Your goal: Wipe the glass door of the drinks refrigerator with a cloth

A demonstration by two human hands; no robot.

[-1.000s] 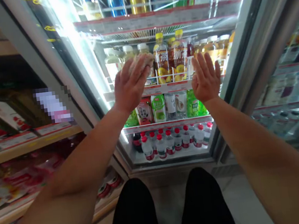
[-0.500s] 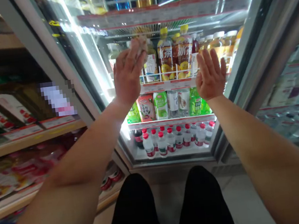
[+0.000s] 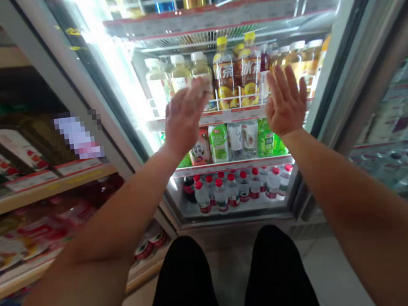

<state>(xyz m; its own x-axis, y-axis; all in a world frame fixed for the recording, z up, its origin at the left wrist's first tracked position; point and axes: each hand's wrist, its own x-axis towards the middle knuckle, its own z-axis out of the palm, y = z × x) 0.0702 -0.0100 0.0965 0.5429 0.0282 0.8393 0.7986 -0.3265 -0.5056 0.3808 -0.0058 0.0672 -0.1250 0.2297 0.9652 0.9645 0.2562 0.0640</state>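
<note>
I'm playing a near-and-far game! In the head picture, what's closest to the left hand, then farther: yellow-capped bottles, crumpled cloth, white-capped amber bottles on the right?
From the left hand:
1. crumpled cloth: at its fingers
2. yellow-capped bottles: to its right, mid-shelf
3. white-capped amber bottles: farther right, same shelf

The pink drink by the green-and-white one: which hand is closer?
Left. In the picture, the left hand is just above and left of the pink drink; the right hand is farther off, up to its right.
</note>
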